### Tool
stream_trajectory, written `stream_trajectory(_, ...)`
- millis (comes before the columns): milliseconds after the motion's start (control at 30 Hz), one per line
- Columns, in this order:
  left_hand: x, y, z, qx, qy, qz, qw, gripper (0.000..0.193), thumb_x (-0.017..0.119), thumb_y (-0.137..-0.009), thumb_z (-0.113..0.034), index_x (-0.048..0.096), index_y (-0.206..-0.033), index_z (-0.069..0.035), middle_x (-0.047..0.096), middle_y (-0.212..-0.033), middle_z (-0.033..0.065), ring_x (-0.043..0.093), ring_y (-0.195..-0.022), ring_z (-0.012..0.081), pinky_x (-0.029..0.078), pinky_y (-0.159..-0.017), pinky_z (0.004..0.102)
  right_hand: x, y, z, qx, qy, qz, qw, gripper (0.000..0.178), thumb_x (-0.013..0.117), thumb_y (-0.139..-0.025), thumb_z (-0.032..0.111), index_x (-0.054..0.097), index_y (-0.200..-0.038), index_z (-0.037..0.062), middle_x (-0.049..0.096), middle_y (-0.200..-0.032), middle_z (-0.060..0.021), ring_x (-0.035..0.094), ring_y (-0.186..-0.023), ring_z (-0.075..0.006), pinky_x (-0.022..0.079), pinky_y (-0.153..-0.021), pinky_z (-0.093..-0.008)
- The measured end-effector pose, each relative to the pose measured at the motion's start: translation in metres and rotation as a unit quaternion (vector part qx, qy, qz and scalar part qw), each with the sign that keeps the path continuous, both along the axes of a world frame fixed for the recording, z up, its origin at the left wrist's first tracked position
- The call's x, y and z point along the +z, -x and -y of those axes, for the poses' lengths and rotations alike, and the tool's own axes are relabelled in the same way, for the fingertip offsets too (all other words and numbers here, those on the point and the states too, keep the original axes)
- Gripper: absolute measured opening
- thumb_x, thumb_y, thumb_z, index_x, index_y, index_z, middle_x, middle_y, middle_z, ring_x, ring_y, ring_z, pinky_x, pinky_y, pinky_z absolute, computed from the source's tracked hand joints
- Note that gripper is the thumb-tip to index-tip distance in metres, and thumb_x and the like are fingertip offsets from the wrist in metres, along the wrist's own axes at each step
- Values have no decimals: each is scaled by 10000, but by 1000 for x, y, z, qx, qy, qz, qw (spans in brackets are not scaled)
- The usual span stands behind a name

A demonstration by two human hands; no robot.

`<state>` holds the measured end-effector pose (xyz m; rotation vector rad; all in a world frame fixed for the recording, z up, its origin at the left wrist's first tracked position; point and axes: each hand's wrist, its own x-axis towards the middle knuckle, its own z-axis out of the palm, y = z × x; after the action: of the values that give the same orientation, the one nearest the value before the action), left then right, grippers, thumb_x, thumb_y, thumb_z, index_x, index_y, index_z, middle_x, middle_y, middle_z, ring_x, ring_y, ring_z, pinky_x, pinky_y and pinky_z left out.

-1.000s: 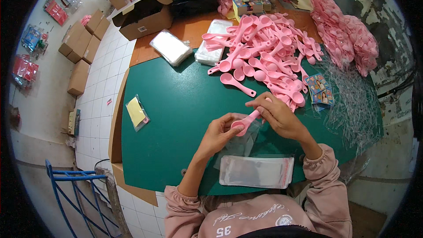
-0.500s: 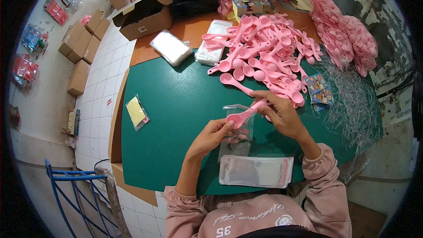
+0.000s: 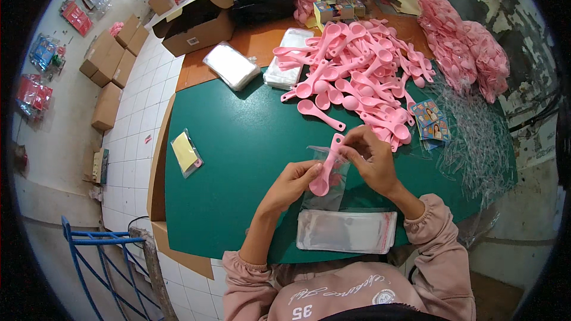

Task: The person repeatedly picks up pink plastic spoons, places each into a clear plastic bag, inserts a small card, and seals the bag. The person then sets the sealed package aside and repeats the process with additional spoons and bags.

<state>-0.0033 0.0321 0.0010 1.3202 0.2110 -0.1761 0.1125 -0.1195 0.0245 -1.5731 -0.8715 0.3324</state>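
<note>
The left hand (image 3: 291, 185) grasped a clear bag (image 3: 327, 201) near the middle of the green bench (image 3: 226, 202), its thumb at the edge of a pink spoon (image 3: 329, 165). That spoon lay slantwise between the two hands, bowl toward the person and handle pointing away; whether it was inside the bag or over it could not be told. The fingers of the right hand (image 3: 373, 163) were bent together at the handle, though whether they pinched it or the bag's edge was unclear. A stack of clear bags (image 3: 345, 232) lay nearer the person, and a heap of pink spoons (image 3: 363, 77) beyond the hands.
</note>
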Motion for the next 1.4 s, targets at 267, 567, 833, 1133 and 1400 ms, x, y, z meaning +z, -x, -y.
stream_trajectory(267, 3, -2, 4, 82, 54, 12, 995, 349, 414, -938, -243, 579, -1045, 45, 622, -894, 56, 536, -744, 67, 442, -676, 205, 5, -5, 0, 94, 23, 157, 983, 351, 483, -658, -174, 593, -903, 52, 556, -959, -92, 557, -847, -182, 461, -710, -264)
stream_trajectory(567, 17, 2, 3, 102, 96, 3, 990, 370, 406, -939, -257, 549, -1097, 45, 624, -908, 92, 584, -820, 130, 466, -683, 217, 21, -19, 0, 193, 108, 310, 925, 499, 501, -551, -100, 605, -983, 125, 420, -1111, -124, 362, -1122, -320, 302, -956, -405)
stream_trajectory(833, 48, -3, -11, 118, -4, 5, 993, 386, 380, -942, -284, 517, -1139, 18, 626, -963, 121, 621, -835, 161, 521, -686, 271, 19, -42, 2, 173, 44, 134, 975, 349, 559, -656, -50, 593, -967, 106, 454, -1070, -118, 456, -1033, -285, 354, -903, -408)
stream_trajectory(1133, 14, -12, -25, 96, 10, -50, 994, 371, 379, -942, -266, 536, -1098, 32, 625, -962, 140, 619, -843, 175, 506, -729, 286, -29, -46, 16, 183, 207, 281, 919, 181, 632, -698, 107, 602, -870, 61, 565, -796, -72, 544, -811, -247, 437, -710, -346)
stream_trajectory(1400, 10, -17, -21, 63, -44, 4, 997, 362, 397, -938, -257, 541, -1095, 36, 627, -961, 143, 607, -854, 148, 490, -752, 261, 37, -175, 136, -262, 253, 378, 851, 213, 498, -815, 116, 607, -970, 19, 625, -872, -91, 597, -833, -250, 459, -731, -342)
